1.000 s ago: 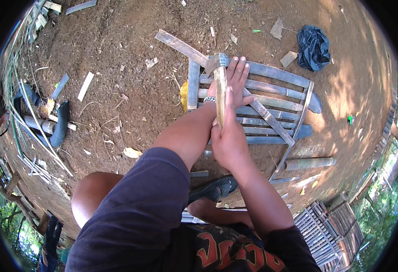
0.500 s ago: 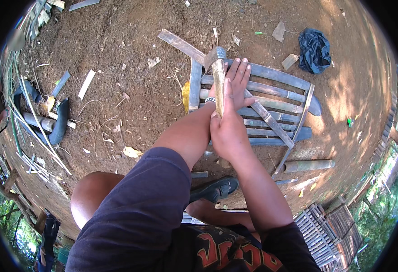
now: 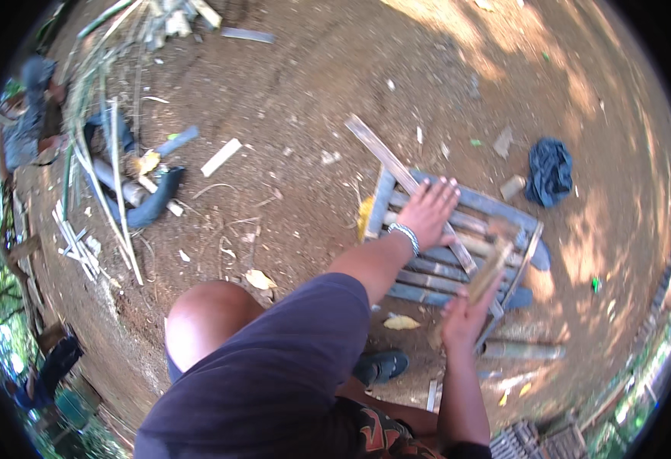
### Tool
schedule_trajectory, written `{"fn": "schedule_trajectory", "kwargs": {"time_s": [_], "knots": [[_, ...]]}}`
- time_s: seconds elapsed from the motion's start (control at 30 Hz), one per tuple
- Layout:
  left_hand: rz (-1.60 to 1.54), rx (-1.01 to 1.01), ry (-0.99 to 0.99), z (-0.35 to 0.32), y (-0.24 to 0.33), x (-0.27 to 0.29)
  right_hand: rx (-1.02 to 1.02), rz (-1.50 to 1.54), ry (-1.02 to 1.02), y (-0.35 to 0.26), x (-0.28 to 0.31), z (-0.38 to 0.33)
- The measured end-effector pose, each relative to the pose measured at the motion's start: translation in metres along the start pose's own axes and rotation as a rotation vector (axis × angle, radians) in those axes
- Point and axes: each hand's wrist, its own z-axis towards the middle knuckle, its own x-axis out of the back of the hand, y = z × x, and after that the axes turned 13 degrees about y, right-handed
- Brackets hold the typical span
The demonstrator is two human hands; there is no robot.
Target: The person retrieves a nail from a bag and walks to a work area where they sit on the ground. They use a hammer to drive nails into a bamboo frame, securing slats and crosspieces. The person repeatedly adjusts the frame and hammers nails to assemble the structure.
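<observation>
Bamboo stick (image 3: pixel 489 271): light, stiff, splintery; your right hand (image 3: pixel 464 320) fingers clamped low. Left hand (image 3: pixel 429 212) flat, fingers spread on slat frame (image 3: pixel 503 210).

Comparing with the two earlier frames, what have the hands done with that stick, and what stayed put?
The hands parted. The right hand drew the bamboo stick back toward the body, tilted, holding it alone. The left hand let go and now lies flat on the slatted bamboo frame. Frame and dark blue cloth stayed put.
</observation>
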Motion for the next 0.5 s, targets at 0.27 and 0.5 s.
{"fn": "schedule_trajectory", "kwargs": {"time_s": [0.27, 0.5], "knots": [[-0.032, -0.205, 0.032, -0.009, -0.006, -0.004, 0.109, -0.245, 0.069, 0.052, 0.148, -0.013], [0.100, -0.220, -0.179, -0.003, -0.015, 0.033, 0.592, -0.507, 0.095, 0.064, 0.209, 0.005]]}}
